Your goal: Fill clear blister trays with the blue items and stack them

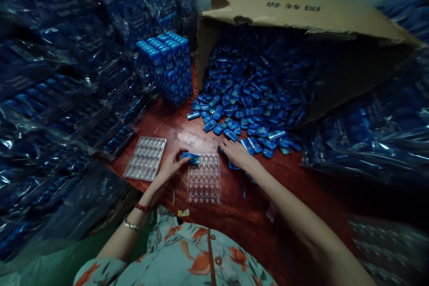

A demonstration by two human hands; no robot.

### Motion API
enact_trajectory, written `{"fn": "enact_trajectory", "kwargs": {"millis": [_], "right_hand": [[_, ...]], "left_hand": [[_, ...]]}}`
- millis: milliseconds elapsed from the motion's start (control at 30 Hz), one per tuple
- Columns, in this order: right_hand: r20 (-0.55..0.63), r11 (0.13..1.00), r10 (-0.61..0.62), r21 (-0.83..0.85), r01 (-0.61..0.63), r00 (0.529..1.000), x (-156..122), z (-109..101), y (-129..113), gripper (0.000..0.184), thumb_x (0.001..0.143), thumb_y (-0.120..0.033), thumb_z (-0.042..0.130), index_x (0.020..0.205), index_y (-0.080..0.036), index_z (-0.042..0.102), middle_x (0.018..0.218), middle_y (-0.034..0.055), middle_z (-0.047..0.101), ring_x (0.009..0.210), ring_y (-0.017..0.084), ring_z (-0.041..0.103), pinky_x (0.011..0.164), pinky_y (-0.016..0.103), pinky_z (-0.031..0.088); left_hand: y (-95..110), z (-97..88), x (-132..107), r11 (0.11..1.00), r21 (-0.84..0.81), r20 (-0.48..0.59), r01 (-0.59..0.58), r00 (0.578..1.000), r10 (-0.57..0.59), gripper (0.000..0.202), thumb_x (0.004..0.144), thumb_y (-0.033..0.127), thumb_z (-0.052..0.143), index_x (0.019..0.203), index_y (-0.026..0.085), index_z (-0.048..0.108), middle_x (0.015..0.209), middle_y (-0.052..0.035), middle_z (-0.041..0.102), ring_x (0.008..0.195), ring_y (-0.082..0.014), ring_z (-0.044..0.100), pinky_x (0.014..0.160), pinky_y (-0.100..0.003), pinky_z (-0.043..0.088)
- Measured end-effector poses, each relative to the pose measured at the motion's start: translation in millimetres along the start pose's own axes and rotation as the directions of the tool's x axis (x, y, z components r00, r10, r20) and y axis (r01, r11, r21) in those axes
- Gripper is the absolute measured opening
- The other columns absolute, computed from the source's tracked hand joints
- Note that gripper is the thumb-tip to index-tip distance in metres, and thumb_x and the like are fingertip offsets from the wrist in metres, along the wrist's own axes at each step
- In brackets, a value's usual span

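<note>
My left hand (172, 164) is closed on a small blue packet (190, 157). The packet sits over the top-left corner of a clear plastic tray (204, 181) with rows of moulded pockets. To the right of that tray, my right hand (237, 153) is at the near edge of a heap of blue packets (246, 103). Its fingers curl downward, and whatever they grip is hidden beneath them. A few packets lie under and beside its palm. Another clear tray (145, 158) rests on the table left of my left hand.
The heap spills from a cardboard box (301, 9) lying open toward me. A block of stacked blue packs (169, 69) stands behind on the red-brown table (161, 120). Plastic-wrapped blue packs (67, 76) rise at left; more wrapped packs (372, 138) lie right. Blurred clear trays (389, 250) are lower right.
</note>
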State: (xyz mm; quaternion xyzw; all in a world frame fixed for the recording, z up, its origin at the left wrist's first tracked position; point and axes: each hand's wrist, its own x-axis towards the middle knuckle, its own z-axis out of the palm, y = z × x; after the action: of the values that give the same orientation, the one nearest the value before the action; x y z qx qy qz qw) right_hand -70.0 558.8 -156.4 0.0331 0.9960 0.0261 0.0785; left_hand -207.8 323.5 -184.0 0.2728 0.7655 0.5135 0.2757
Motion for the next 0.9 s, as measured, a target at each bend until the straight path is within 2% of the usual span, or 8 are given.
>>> {"fn": "enact_trajectory", "kwargs": {"millis": [133, 200, 267, 333, 400, 500, 700, 900], "right_hand": [[-0.077, 0.959, 0.138, 0.260, -0.114, 0.987, -26.3, -0.1, 9.5, 0.036, 0.089, -0.020, 0.042, 0.125, -0.017, 0.045, 0.119, 0.0134, 0.054, 0.087, 0.021, 0.060, 0.069, 0.031, 0.046], [-0.227, 0.849, 0.298, 0.507, -0.148, 0.927, -42.9, 3.8, 4.5, 0.031, 0.091, -0.032, 0.043, 0.117, -0.019, 0.050, 0.112, 0.0105, 0.058, 0.090, 0.022, 0.060, 0.073, 0.033, 0.048], [-0.261, 0.612, 0.520, 0.778, -0.141, 0.813, -56.3, 10.7, -9.7, 0.032, 0.090, -0.039, 0.043, 0.115, -0.021, 0.051, 0.099, 0.0068, 0.063, 0.086, 0.020, 0.062, 0.073, 0.033, 0.050], [-0.148, 0.310, 0.656, 0.947, -0.085, 0.740, -63.1, 19.0, -30.3, 0.037, 0.089, -0.042, 0.044, 0.120, -0.022, 0.046, 0.089, 0.0035, 0.064, 0.072, 0.018, 0.063, 0.066, 0.031, 0.052], [-0.035, 0.078, 0.681, 0.997, -0.025, 0.732, -63.0, 26.6, -51.0, 0.041, 0.087, -0.043, 0.048, 0.122, -0.022, 0.042, 0.085, 0.0023, 0.064, 0.066, 0.017, 0.064, 0.062, 0.031, 0.053], [0.031, -0.067, 0.706, 0.998, 0.023, 0.708, -55.6, 34.3, -70.0, 0.039, 0.082, -0.043, 0.054, 0.112, -0.021, 0.045, 0.083, 0.0028, 0.064, 0.068, 0.018, 0.065, 0.060, 0.031, 0.054], [0.040, -0.036, 0.701, 0.999, -0.020, 0.712, -56.8, 33.2, -81.9, 0.032, 0.081, -0.043, 0.056, 0.104, -0.022, 0.050, 0.079, 0.0013, 0.063, 0.063, 0.017, 0.064, 0.057, 0.030, 0.054], [-0.121, 0.341, 0.436, 0.939, -0.039, 0.892, -74.7, 28.7, -104.7, 0.022, 0.087, -0.032, 0.049, 0.107, -0.022, 0.054, 0.098, 0.0036, 0.066, 0.088, 0.018, 0.063, 0.081, 0.031, 0.050]], "left_hand": [[10.4, -1.7, -7.1, 0.991, 0.116, 0.015, -0.063, 0.998, 0.061, 0.043, 0.080, 0.040, 0.057, 0.116, 0.016, 0.056, 0.099, -0.0055, 0.064, 0.087, -0.0184, 0.058, 0.077, -0.029, 0.045], [16.5, 0.3, -8.1, 0.983, 0.160, 0.044, -0.096, 0.995, 0.090, 0.040, 0.082, 0.038, 0.055, 0.116, 0.017, 0.056, 0.100, -0.0059, 0.064, 0.088, -0.0190, 0.059, 0.077, -0.029, 0.045], [21.6, 3.6, -6.3, 0.977, 0.173, 0.042, -0.125, 0.992, 0.119, 0.040, 0.083, 0.037, 0.055, 0.118, 0.016, 0.054, 0.102, -0.0063, 0.064, 0.090, -0.0192, 0.059, 0.079, -0.030, 0.046], [25.0, 7.1, -2.3, 0.975, 0.168, 0.024, -0.148, 0.989, 0.146, 0.040, 0.084, 0.036, 0.054, 0.118, 0.016, 0.053, 0.104, -0.0065, 0.064, 0.092, -0.0191, 0.059, 0.082, -0.030, 0.046], [25.6, 9.3, 2.3, 0.972, 0.162, 0.032, -0.169, 0.986, 0.166, 0.034, 0.086, 0.034, 0.052, 0.114, 0.016, 0.056, 0.106, -0.0068, 0.063, 0.096, -0.0192, 0.059, 0.086, -0.031, 0.045], [18.2, 9.2, 5.4, 0.966, 0.180, 0.094, -0.187, 0.981, 0.172, 0.028, 0.086, 0.031, 0.051, 0.108, 0.016, 0.061, 0.104, -0.0074, 0.063, 0.098, -0.0197, 0.058, 0.090, -0.033, 0.044], [-3.9, 6.9, -11.3, 0.937, 0.240, 0.096, -0.253, 0.967, 0.237, 0.039, 0.077, 0.023, 0.063, 0.115, 0.016, 0.057, 0.108, -0.0090, 0.054, 0.100, -0.0201, 0.055, 0.089, -0.036, 0.045], [4.5, 11.2, -26.8, 0.935, 0.228, 0.043, -0.272, 0.962, 0.269, 0.032, 0.085, 0.032, 0.056, 0.114, 0.018, 0.059, 0.106, -0.0078, 0.055, 0.097, -0.0183, 0.056, 0.085, -0.032, 0.047]]}}
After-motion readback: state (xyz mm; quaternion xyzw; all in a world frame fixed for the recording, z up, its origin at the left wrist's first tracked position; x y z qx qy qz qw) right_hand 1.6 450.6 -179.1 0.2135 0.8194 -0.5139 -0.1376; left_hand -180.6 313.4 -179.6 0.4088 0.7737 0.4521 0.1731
